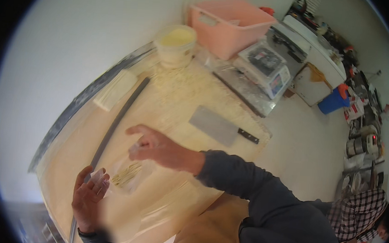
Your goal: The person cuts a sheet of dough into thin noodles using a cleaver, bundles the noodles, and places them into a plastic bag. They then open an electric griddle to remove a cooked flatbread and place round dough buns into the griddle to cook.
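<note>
Before me on the floured table (182, 185), a small bundle of cut noodles (127, 174) lies on or in a clear plastic bag (138, 180). My left hand (89, 199), at the lower left, has its fingers raised, with a pale piece of thin plastic between them. My right hand (158, 149) reaches over the table just above the noodles, index finger pointing out and the other fingers curled on a bit of clear plastic. Whether both pieces belong to that bag is unclear. A long grey rod (119, 115) runs behind both hands. A cleaver (214, 124) lies flat beyond my right hand.
A stack of pale dough sheets or noodles (115, 89) lies near the wall edge. Farther back are a plastic tub with yellow powder (174, 48), a pink bin (229, 28) and a digital scale (265, 67). A blue bucket (333, 100) stands off the table. Another person (357, 213) is at far right.
</note>
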Demonstrator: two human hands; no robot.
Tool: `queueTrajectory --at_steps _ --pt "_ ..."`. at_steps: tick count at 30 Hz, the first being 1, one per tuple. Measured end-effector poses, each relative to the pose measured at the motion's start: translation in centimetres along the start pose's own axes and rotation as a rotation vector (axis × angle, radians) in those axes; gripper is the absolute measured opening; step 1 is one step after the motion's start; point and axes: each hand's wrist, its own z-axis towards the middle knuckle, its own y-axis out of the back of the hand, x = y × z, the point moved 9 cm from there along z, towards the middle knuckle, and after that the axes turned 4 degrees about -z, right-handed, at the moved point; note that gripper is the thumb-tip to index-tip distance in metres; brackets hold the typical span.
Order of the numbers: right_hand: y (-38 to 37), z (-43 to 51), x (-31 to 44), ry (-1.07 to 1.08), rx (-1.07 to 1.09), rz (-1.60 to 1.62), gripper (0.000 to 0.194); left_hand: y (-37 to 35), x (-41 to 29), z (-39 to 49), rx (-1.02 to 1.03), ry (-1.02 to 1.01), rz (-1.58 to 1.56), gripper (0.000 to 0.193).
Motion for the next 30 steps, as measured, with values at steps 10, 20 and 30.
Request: queueTrajectory --at_steps 10,20,30 --pt "39.3 -16.7 18.4 0.715 -0.703 -0.391 0.049 -37.4 12.6 23.7 0.452 0.059 -0.430 0.059" --pt "57.3 -39.4 -8.5 -0.159 -1.026 -0.631 0.028 -60.3 31.4 42.8 0.391 0.177 -0.390 0.059" --pt "53.7 -42.8 -19.8 -0.305 -0.787 -0.495 0.028 -54.6 37.1 40.9 0.393 0.164 0.009 0.044"
